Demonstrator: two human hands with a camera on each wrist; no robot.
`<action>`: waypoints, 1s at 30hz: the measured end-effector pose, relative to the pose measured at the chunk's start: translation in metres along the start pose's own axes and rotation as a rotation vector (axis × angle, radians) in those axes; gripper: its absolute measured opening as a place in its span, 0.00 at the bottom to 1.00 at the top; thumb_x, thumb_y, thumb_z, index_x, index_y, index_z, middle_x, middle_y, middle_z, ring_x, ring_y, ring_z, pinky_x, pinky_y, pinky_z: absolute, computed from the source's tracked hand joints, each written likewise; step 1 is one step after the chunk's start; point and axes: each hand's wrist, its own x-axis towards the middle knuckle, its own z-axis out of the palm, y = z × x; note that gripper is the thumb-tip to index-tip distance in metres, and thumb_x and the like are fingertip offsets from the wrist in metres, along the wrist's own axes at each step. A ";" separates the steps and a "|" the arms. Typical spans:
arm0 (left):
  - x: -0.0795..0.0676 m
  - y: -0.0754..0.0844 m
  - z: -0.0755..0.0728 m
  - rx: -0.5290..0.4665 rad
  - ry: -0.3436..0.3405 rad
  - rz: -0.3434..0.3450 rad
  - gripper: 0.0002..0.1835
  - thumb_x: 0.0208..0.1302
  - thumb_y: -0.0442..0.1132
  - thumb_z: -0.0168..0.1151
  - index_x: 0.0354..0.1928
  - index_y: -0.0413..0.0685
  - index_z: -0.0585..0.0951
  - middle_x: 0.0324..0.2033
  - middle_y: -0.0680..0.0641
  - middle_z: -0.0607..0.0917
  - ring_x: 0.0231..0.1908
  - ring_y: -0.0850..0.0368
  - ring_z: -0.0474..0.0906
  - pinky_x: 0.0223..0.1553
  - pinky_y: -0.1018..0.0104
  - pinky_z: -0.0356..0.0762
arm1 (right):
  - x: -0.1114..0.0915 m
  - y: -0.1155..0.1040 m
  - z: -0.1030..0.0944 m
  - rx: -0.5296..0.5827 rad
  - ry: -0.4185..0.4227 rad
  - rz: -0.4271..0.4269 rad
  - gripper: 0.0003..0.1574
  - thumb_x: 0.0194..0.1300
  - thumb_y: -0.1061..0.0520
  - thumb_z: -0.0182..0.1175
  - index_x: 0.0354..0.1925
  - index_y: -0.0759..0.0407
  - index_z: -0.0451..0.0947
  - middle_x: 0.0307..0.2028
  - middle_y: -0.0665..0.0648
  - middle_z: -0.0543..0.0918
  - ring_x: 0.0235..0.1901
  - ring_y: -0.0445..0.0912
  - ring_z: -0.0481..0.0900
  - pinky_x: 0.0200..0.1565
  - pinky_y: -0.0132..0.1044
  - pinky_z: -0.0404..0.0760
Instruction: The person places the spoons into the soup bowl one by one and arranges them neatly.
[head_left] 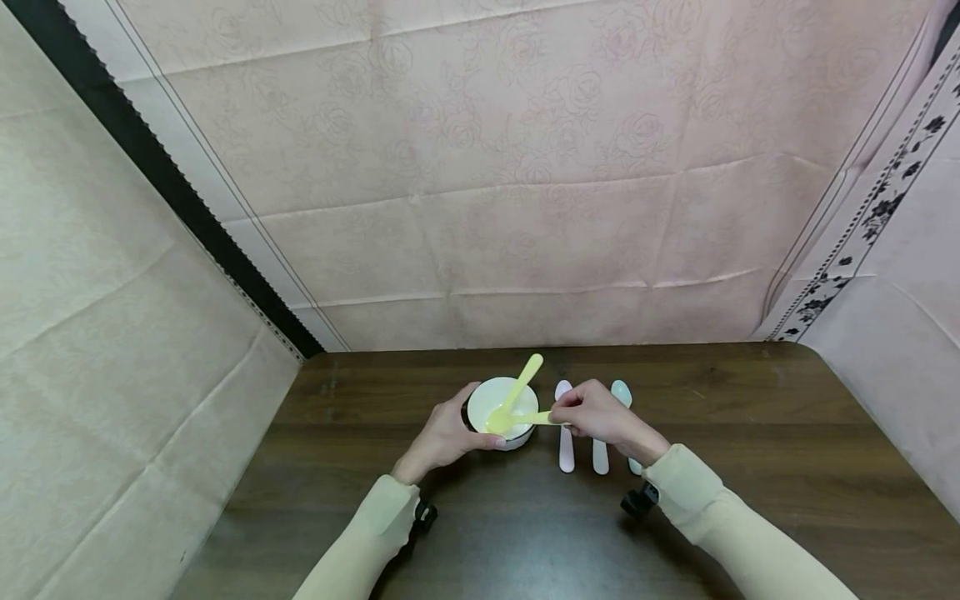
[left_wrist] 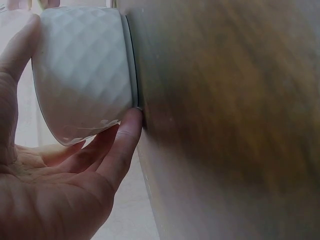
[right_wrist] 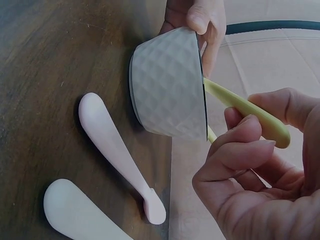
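Note:
A white bowl with a dark rim and a diamond-textured wall stands on the table. My left hand grips it from the left, thumb at the near side and fingers round the far side. Between thumb and fingers, my right hand pinches the handle of a yellow spoon, whose other end is inside the bowl. A second yellow spoon leans in the bowl with its handle over the far rim. Beside the bowl lies a pink spoon, below my right hand.
Right of the pink spoon lie a pale spoon and a mint spoon, partly hidden under the right hand and wrist. The brown wooden table meets a cloth-covered wall at its far edge.

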 end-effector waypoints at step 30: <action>0.000 0.001 -0.001 -0.008 -0.013 -0.011 0.57 0.50 0.54 0.90 0.81 0.54 0.69 0.71 0.45 0.82 0.68 0.45 0.78 0.71 0.40 0.75 | 0.015 0.003 0.003 -0.022 0.038 0.049 0.09 0.72 0.59 0.69 0.41 0.65 0.92 0.28 0.56 0.84 0.26 0.42 0.73 0.33 0.35 0.75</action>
